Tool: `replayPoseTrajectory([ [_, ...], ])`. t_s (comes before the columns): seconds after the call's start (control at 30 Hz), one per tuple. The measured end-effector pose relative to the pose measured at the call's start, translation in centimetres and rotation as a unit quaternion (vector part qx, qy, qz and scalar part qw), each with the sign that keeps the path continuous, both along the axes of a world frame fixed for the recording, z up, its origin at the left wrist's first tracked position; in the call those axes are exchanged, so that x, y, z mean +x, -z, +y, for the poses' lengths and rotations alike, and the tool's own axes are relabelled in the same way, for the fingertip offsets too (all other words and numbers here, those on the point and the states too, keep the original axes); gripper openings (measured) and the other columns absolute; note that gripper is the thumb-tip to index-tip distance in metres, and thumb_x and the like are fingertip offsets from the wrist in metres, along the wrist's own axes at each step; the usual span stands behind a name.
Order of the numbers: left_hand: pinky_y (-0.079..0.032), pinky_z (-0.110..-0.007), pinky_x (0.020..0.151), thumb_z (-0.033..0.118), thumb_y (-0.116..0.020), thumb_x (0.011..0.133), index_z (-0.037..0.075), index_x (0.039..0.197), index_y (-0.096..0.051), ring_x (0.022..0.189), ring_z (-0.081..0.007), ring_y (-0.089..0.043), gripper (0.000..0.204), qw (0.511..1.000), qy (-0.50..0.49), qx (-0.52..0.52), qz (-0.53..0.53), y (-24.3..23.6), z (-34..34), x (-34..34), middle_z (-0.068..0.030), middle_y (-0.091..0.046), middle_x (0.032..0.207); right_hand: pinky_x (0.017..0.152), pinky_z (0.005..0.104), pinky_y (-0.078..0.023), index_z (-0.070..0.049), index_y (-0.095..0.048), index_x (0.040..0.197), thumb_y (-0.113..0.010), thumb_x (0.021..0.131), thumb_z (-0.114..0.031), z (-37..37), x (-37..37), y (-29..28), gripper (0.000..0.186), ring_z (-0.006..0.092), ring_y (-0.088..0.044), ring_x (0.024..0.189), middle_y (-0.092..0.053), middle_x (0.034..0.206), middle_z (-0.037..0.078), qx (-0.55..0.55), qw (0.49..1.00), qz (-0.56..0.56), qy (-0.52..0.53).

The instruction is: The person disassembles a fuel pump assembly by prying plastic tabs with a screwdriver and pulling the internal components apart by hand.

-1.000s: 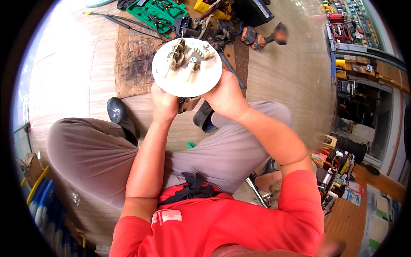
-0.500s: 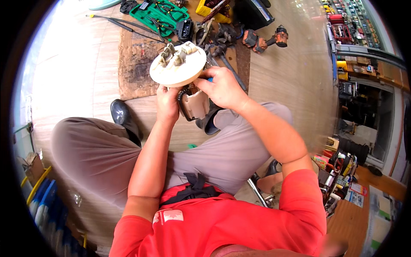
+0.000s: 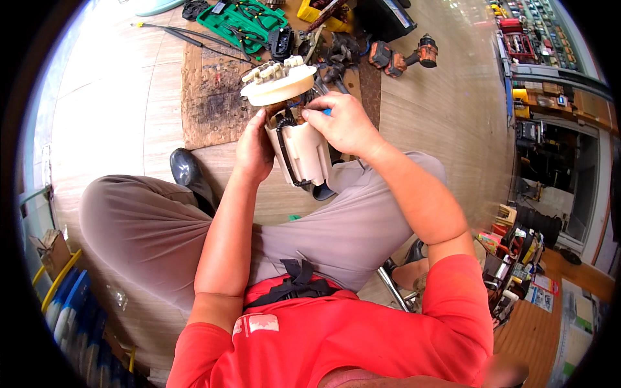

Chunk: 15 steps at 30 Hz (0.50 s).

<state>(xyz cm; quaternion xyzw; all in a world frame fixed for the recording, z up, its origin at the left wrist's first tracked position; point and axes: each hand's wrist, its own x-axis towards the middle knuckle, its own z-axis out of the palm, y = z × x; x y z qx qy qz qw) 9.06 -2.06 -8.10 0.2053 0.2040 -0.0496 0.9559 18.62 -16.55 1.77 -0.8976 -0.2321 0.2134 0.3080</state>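
Between my hands, above my lap, is a cream plastic fuel pump module [image 3: 304, 150]. Its round flange [image 3: 279, 92] with moulded fittings faces up and away, tilted. A black corrugated hose [image 3: 283, 143] runs down the side of the body. My left hand [image 3: 255, 147] is wrapped round the module's left side, thumb up by the flange. In the gap between flange and body, the thumb and fingers of my right hand [image 3: 347, 124] pinch together. A small blue part [image 3: 327, 112] peeks out beside those fingers. What exactly they grip is hidden.
Beyond the module lies a stained cardboard sheet [image 3: 217, 103] with dark metal parts. Farther off are a green tool case [image 3: 240, 26], a cordless impact wrench [image 3: 404, 57] and a black battery [image 3: 383, 19]. Cluttered shelves [image 3: 517, 258] stand on the right, blue-and-white items [image 3: 68, 307] at left.
The module has tipped so its flange shows more edge-on and its lower body and hose come into view. My right hand has shifted slightly right along with it.
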Motion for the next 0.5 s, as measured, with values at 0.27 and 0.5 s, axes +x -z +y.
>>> replayPoseTrajectory([
  [0.27,-0.037,-0.038,0.111,0.037,-0.041,0.108,0.0,0.143,-0.046,0.128,-0.0221,-0.051,0.051,0.995,-0.026,0.08,-0.058,1.4,0.0,-0.3,-0.0126,-0.053,0.142,0.082,0.0369,-0.053,0.003,-0.074,0.1,-0.072,0.084,-0.024,-0.5,-0.5,-1.2,0.031,0.0281,-0.068,0.092,-0.07,0.099,0.019,-0.016,0.999,0.038,-0.007],
  [0.5,-0.044,-0.037,0.104,0.033,-0.056,0.103,-0.003,0.139,-0.049,0.121,-0.021,-0.057,0.051,0.984,-0.036,0.11,-0.134,1.1,-0.1,-0.9,-0.0128,-0.059,0.135,0.062,0.0284,-0.05,0.004,-0.072,0.099,-0.072,0.088,-0.018,-0.9,-0.3,-2.7,0.025,0.0117,-0.061,0.069,-0.067,0.085,0.007,0.05,0.988,0.148,0.01],
])
